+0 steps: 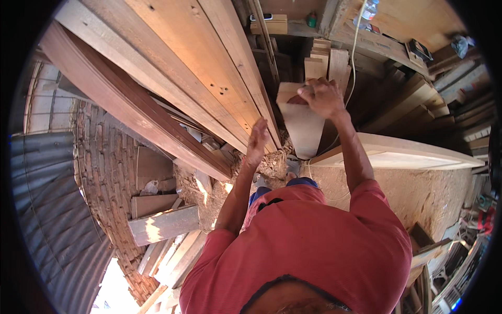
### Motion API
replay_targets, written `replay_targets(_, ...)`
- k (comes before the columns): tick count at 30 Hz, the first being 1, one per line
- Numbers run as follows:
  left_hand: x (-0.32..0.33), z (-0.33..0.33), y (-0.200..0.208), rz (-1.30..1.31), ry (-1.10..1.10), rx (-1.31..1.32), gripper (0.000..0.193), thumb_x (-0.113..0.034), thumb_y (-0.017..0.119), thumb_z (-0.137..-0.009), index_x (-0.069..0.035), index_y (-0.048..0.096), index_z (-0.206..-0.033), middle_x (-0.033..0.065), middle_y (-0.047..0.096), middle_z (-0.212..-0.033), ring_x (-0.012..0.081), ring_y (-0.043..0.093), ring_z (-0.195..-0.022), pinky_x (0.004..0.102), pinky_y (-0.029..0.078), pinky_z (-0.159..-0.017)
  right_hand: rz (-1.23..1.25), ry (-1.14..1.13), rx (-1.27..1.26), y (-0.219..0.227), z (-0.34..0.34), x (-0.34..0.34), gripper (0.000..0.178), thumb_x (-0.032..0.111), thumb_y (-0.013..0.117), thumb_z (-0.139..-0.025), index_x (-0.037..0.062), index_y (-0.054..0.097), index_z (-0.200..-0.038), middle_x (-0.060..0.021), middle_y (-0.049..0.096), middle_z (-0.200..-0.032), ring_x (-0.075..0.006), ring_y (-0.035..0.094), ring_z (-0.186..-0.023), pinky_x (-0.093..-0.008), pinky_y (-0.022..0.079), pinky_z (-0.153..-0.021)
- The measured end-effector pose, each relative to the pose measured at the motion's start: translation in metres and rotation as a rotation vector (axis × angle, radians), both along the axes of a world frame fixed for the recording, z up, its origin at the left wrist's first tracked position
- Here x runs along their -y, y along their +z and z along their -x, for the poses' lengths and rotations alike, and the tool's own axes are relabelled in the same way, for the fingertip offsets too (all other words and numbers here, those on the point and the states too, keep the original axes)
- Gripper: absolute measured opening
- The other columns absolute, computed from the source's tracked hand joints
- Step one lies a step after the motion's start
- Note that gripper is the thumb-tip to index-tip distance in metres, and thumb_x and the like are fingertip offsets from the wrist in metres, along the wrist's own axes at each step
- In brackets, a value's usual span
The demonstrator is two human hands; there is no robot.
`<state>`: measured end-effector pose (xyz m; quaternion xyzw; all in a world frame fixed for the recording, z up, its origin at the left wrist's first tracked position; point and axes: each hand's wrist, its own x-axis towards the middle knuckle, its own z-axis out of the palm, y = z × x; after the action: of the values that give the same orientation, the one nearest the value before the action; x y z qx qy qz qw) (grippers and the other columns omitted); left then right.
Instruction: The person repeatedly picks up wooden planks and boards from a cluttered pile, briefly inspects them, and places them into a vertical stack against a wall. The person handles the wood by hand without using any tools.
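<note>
My right hand (325, 99) is at the upper end of a pale, flat wooden board (302, 128), its fingers bent. Under the thumb shows a small reddish-brown piece (297, 99), partly covered by the hand; its kind is unclear. The board slopes down toward my feet and looks narrower at its lower end. My left hand (257, 140) is beside the edge of some long wooden planks (209, 68), fingers stretched out and nothing visible in them. Whether it touches the planks I cannot tell.
A curved reddish beam (130, 112) lies left of the planks. At right a long pale panel (402, 152) stands on edge by the dirt floor (397, 193). Lumber offcuts (327, 57) and a shelf (381, 44) with a plastic bottle (368, 11) are ahead. A cable (355, 49) hangs nearby.
</note>
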<state>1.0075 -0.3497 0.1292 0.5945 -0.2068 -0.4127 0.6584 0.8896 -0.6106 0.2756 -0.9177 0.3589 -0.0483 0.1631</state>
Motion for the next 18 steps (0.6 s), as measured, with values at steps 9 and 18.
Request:
replay_targets(9,-0.003,-0.021,0.005,0.205,-0.056,-0.415,0.088,-0.064,0.048,-0.101,0.001,0.036,-0.159,0.0221,0.050,-0.152,0.0307,0.047,-0.142,0.0457,0.034,-0.122,-0.380,0.250,0.294,0.020,0.036,-0.102,0.047,0.046,0.061,-0.103,0.0051,0.072,-0.123,-0.0168,0.073,-0.109,-0.0342,0.066,-0.100,-0.0471,0.049,-0.093)
replay_targets(18,-0.092,0.005,0.016,0.170,-0.164,-0.471,0.070,-0.057,0.053,-0.089,0.010,0.073,-0.100,0.0270,0.071,-0.111,0.0384,0.064,-0.116,0.0488,0.035,-0.119,-1.476,-0.912,0.202,-0.187,0.149,-0.137,0.071,0.061,0.069,-0.095,0.0185,0.054,-0.149,-0.0119,0.067,-0.129,-0.0245,0.066,-0.104,-0.0461,0.054,-0.094)
